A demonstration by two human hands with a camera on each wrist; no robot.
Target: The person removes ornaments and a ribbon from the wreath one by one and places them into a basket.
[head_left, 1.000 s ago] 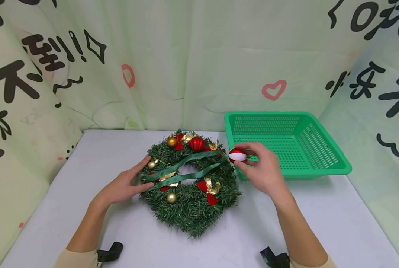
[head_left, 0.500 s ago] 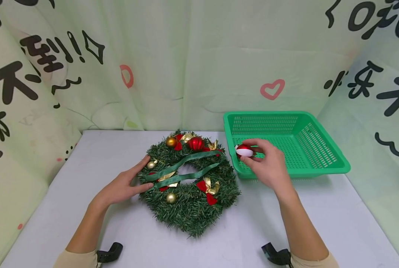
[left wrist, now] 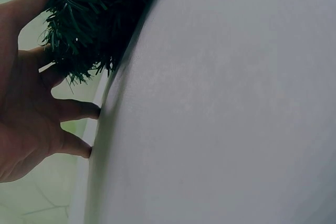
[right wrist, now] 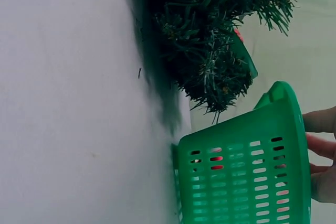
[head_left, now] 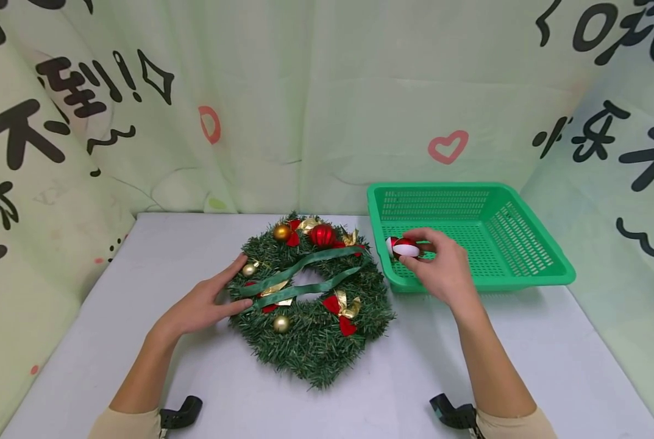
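Observation:
In the head view a green tinsel wreath (head_left: 321,353) lies on the white table, dressed with red and gold bows, baubles and a dark green ribbon (head_left: 310,261). My left hand (head_left: 211,303) rests with spread fingers on its left edge; the left wrist view shows two fingers (left wrist: 79,109) reaching down to the table. Inside the near left part of the green basket (head_left: 524,277), my right hand (head_left: 442,268) pinches a red-and-white bauble (head_left: 406,249) between thumb and fingertips. A second red-and-white bauble (head_left: 390,245) shows just left of it, partly covered.
The basket stands close to the wreath's right side, its slotted wall (right wrist: 236,182) filling the lower right wrist view. A printed curtain (head_left: 327,122) hangs behind and beside the table (head_left: 113,341).
My right hand has moved right with the bauble, from the basket's left rim into the basket. A second bauble has come into sight beside it. The left hand and wreath have stayed put.

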